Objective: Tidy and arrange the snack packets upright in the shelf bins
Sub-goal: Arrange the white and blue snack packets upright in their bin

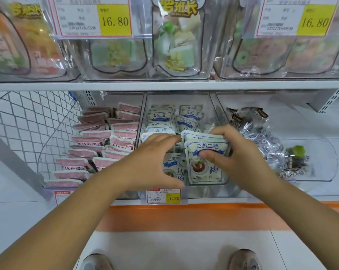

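Observation:
White-and-blue snack packets (205,147) fill the middle clear bin (203,187) on the lower shelf. My right hand (236,152) grips a small stack of these packets at the bin's front right, thumb across the front packet's face and fingers over the top. My left hand (155,158) reaches into the front left of the same bin, fingers curved down over the packets (171,164) there; whether it holds one is hidden. More of the same packets (160,115) stand in rows further back.
A bin of pink packets (106,141) stands to the left behind a wire mesh panel (28,121). On the right, a bin holds silver-and-black wrapped snacks (262,137). A price tag (163,196) hangs under the middle bin. Upper-shelf bins (176,45) hang overhead.

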Demonstrator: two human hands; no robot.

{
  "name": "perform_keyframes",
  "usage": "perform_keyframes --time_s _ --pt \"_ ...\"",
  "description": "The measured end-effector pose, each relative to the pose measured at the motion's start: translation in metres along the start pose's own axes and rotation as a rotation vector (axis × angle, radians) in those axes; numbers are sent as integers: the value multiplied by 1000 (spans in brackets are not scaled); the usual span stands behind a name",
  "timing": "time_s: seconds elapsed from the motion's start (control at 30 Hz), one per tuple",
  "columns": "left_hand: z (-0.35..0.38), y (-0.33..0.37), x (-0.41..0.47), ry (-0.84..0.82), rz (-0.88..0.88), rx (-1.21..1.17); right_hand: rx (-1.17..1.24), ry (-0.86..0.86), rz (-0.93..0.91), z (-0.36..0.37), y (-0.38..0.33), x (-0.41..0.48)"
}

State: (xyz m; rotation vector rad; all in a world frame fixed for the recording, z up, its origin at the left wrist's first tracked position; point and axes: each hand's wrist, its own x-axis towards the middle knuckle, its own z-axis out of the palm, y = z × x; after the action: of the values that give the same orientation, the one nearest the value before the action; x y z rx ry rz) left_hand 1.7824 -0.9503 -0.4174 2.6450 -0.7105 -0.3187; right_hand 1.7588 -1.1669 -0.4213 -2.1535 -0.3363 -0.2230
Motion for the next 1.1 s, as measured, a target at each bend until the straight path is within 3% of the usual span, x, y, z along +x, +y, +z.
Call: perform_keyframes --time_s 0.07,0.13,0.23,0.33,0.43,0.6,0.73,0.87,0.93,1.1 --pt "6 13 -2 65 1 -306 52 22 -76 12 2 -7" --pt "13 16 2 203 0 -457 70 -43 -125 18 3 -7" --pt "17 16 0 243 39 -428 -13 -176 -135 0 -1 3" --pt "21 12 -3 280 53 -416 -99 -168 -108 -23 -4 15" --pt "21 3 -4 302 -17 -499 -334 -203 -104 -33 9 32" --pt "13 -3 -7 327 -100 -675 -741 -470 -148 -26 24 60" --pt "-1 -8 -12 476 -201 -861 -917 -449 -119 -23 26 85" --pt "-5 -9 -14 520 -263 -901 -826 -393 -184 -26 25 90" --pt "-3 -7 -15 510 -276 -864 -648 -329 -154 -28 19 77" --pt "1 -6 -10 539 -263 -835 -107 92 104 -43 3 32"
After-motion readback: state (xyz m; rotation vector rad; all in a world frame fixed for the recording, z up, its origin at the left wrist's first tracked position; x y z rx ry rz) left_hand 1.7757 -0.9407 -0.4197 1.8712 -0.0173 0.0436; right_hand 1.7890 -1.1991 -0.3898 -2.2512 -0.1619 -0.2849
